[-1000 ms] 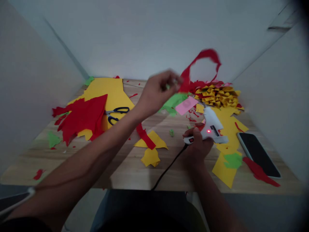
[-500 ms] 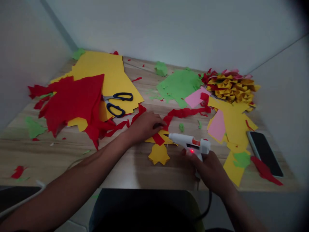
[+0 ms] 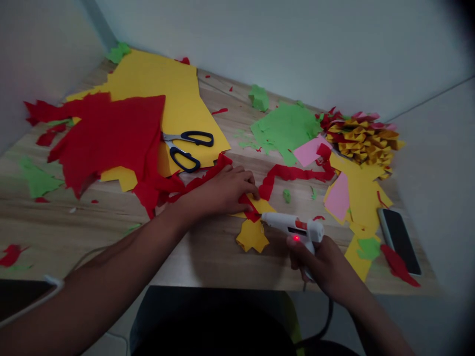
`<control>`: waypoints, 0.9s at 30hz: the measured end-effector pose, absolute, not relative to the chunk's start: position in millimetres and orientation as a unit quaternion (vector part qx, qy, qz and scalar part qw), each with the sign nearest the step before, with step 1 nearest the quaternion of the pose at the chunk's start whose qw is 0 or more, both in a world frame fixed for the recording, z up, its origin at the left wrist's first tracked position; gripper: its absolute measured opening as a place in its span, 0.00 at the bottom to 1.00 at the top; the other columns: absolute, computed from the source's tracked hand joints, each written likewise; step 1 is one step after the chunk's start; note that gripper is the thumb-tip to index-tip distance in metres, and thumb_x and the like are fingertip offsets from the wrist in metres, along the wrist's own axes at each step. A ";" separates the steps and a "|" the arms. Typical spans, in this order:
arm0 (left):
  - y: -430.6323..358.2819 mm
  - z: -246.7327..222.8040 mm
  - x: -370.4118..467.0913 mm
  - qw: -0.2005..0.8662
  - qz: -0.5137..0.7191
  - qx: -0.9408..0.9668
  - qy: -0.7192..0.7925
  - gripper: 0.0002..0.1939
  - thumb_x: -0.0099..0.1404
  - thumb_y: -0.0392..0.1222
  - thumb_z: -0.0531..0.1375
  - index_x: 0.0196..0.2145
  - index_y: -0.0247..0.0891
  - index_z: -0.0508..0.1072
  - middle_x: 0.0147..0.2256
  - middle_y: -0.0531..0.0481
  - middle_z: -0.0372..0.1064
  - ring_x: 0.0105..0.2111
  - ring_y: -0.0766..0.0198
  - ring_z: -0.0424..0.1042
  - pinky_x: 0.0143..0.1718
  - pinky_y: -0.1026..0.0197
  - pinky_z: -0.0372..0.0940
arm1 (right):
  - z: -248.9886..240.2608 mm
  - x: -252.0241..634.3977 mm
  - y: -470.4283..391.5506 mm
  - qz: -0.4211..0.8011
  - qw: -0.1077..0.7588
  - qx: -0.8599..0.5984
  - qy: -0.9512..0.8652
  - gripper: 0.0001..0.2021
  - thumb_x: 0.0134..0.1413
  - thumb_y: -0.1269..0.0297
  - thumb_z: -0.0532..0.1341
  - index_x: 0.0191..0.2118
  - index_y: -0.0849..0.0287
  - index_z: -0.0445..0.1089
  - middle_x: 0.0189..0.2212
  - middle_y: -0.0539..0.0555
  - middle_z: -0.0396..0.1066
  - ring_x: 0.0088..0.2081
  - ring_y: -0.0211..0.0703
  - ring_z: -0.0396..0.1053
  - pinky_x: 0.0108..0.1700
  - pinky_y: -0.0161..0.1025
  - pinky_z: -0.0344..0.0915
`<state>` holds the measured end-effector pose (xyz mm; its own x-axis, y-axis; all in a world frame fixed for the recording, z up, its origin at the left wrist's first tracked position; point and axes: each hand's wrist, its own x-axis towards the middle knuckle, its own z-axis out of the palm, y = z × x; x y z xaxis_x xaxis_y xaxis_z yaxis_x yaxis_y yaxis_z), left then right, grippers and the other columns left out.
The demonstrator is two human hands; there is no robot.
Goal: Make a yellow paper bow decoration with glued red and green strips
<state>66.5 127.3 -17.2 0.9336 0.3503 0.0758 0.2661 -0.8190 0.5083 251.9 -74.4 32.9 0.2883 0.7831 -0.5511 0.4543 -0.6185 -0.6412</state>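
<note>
My right hand (image 3: 323,267) grips a white hot glue gun (image 3: 287,223) by its handle, a red light glowing on its side. The gun's nozzle points left, its tip at the end of a red paper strip (image 3: 253,213). That strip lies across a yellow paper piece (image 3: 265,205). My left hand (image 3: 230,190) is closed, thumb and fingers bent down on the strip against the yellow paper; its fingertips are partly hidden. Just below sits a folded yellow paper shape (image 3: 252,236) with a lobed edge, on the wooden table.
Dark-handled scissors (image 3: 189,148) rest on yellow sheets (image 3: 178,99) beside a large red paper piece (image 3: 111,138). Green paper (image 3: 287,128), a pile of folded yellow and red pieces (image 3: 363,138) and a phone (image 3: 400,240) lie rightward. The gun's cord (image 3: 328,319) hangs over the front edge.
The glue gun's nozzle has come down from above the strip to the strip's lower end. My left hand stays on the strip, and the whole view has tilted slightly.
</note>
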 end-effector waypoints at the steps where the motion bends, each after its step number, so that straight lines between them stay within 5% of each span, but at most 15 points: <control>1: 127.5 -18.5 67.0 0.256 0.082 0.950 0.162 0.14 0.61 0.46 0.67 0.45 0.46 0.78 0.48 0.48 0.71 0.51 0.53 0.66 0.54 0.51 0.55 | 33.7 251.7 -73.1 0.448 0.168 -0.782 -0.400 0.31 0.56 0.35 0.56 0.20 0.58 0.69 0.10 0.50 0.64 0.15 0.39 0.63 0.20 0.34 0.57; 27: 129.5 -14.8 67.2 0.300 0.072 0.940 0.144 0.13 0.63 0.40 0.65 0.46 0.47 0.78 0.48 0.50 0.71 0.51 0.56 0.66 0.54 0.54 0.55 | 35.1 258.1 -64.4 0.444 0.175 -0.777 -0.410 0.29 0.58 0.39 0.55 0.16 0.57 0.62 0.11 0.49 0.61 0.15 0.37 0.64 0.21 0.34 0.58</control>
<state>67.2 129.5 -14.8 0.9482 0.3138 0.0487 0.2278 -0.7790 0.5842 258.1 -64.4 35.1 0.2700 0.7927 -0.5466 0.4811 -0.6028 -0.6366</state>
